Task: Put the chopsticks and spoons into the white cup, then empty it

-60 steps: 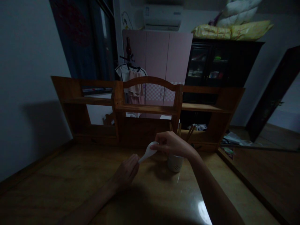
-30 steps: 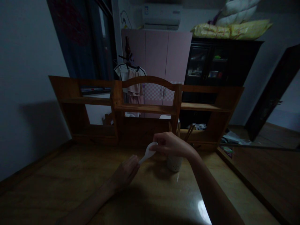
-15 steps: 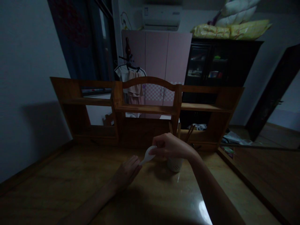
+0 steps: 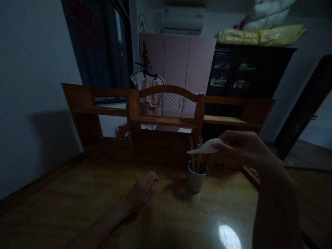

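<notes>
My right hand (image 4: 240, 147) pinches a white soup spoon (image 4: 207, 147) by its bowl end, and the handle points left. The spoon is in the air, above and in front of a light-coloured holder (image 4: 196, 180) with dark holes in its side. Several wooden chopsticks (image 4: 192, 160) stand tilted in that holder, partly hidden behind the spoon. On the tabletop, left of the holder, rests my left hand (image 4: 142, 188) with its fingers curled in. No object shows in it, though the inside of the palm is hidden.
A wooden shelf unit (image 4: 166, 120) runs along the back edge of the glossy wooden table (image 4: 103, 183). Close behind the holder lies a small dark metallic item (image 4: 213, 164), hard to make out. The left wall (image 4: 38, 97) borders the table. The room is dim.
My right hand has carried the spoon up and to the right, over the holder. The handle end has come away from my left hand, which stays in nearly the same place.
</notes>
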`<act>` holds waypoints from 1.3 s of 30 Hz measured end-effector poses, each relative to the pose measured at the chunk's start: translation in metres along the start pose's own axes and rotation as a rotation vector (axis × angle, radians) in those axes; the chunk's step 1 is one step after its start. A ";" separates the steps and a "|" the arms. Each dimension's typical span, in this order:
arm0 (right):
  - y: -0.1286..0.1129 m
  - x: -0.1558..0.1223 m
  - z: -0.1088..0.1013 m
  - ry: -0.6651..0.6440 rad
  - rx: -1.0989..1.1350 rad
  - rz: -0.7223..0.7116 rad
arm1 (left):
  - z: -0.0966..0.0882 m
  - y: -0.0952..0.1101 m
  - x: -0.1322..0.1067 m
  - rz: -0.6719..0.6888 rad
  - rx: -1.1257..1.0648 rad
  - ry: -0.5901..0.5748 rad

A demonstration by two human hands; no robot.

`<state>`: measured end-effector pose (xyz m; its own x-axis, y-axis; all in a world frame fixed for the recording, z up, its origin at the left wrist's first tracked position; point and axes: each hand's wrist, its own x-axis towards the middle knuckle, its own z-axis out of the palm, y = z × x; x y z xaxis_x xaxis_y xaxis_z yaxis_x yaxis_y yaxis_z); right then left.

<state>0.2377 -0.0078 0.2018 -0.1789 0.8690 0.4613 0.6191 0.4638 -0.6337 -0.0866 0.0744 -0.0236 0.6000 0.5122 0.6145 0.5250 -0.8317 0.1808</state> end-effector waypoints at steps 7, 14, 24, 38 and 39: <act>0.040 0.022 0.011 -0.103 -0.181 0.022 | -0.004 0.003 0.001 -0.009 -0.031 -0.020; 0.069 0.037 0.030 -0.230 -0.216 0.066 | -0.002 0.000 -0.001 -0.051 -0.050 -0.040; 0.079 0.045 0.049 -0.460 -0.274 0.117 | -0.002 -0.001 -0.001 -0.027 -0.030 -0.058; 0.104 0.055 0.075 -0.618 -0.390 0.236 | -0.002 0.000 -0.001 -0.028 -0.039 -0.069; 0.104 0.055 0.077 -0.615 -0.406 0.237 | -0.003 0.001 0.000 -0.035 -0.051 -0.076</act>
<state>0.2336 0.1014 0.1139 -0.3260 0.9314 -0.1617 0.9043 0.2574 -0.3407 -0.0876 0.0729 -0.0213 0.6272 0.5542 0.5473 0.5162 -0.8219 0.2408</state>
